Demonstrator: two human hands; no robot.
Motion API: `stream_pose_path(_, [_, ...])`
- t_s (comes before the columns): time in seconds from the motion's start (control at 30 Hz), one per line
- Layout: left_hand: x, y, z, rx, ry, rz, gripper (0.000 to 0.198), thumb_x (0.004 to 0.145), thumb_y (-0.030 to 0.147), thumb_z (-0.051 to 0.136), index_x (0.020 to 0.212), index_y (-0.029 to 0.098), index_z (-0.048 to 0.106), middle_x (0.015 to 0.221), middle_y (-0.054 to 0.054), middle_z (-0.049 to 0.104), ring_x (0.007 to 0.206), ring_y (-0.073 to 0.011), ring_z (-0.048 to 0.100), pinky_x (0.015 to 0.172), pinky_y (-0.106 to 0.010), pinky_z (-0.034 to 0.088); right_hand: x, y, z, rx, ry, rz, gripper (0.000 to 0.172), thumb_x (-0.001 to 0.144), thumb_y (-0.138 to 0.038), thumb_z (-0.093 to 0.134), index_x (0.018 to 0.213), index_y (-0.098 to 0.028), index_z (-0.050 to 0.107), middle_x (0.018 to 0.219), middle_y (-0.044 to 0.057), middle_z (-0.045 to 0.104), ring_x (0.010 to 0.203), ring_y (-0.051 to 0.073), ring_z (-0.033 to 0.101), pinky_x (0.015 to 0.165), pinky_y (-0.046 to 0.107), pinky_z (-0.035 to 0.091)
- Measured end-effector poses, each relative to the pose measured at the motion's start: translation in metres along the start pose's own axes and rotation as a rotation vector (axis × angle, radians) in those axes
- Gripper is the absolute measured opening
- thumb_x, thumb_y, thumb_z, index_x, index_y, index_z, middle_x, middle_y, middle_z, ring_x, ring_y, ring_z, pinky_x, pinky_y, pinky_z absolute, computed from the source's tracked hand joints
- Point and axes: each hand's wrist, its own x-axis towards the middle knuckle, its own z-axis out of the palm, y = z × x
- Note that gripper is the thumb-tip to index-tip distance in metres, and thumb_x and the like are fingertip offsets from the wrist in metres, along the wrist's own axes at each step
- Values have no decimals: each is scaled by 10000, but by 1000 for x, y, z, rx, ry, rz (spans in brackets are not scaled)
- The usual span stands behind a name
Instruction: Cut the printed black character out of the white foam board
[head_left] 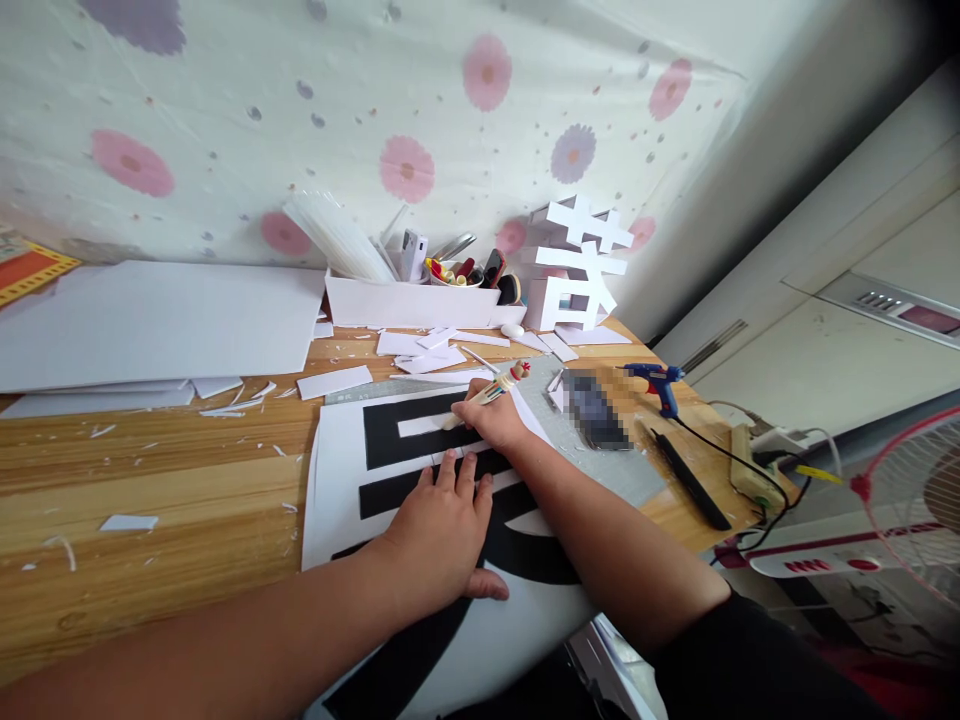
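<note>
A pen point(491, 392) with a small red-and-brown figure on its top is gripped in my right hand point(491, 415). Its lower end rests at the black character's upper strokes on a white sheet point(334, 440). The black character point(382, 440) is large, with thick bars and a curved stroke running toward me. My left hand point(442, 525) lies flat on this sheet, fingers spread and thumb out to the right, covering part of the black strokes. Below the sheet, a grey cutting mat point(622, 480) shows along the right and far edges.
White offcuts point(334, 382) litter the wooden table point(187, 540). White boards point(165, 310) are stacked at left. Behind stand a white organizer box point(412, 303) and a white three-dimensional character point(574, 265). At right are a blurred phone point(596, 410), blue glue gun point(660, 385), black cutter point(690, 480) and fan point(919, 510).
</note>
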Motion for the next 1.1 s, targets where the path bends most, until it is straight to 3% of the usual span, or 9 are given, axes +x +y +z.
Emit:
stream_pose_path(0.83, [-1, -2, 8, 12, 46, 14, 1151, 696, 839, 617, 1521, 62, 422, 1567, -346, 307, 1439, -527, 320, 1115, -624, 379, 10, 13, -31, 33, 104, 72, 237, 638, -205, 631, 554, -241, 413, 408, -79, 426, 403, 109, 418, 436, 253, 314])
stream_pose_path(1.1, [-1, -3, 9, 2, 54, 27, 1175, 693, 850, 606, 1522, 40, 412, 1559, -370, 299, 1434, -544, 314, 1110, -642, 374, 15, 21, -32, 135, 150, 103, 243, 616, -190, 621, 563, -252, 392, 447, -75, 410, 414, 123, 451, 419, 259, 381])
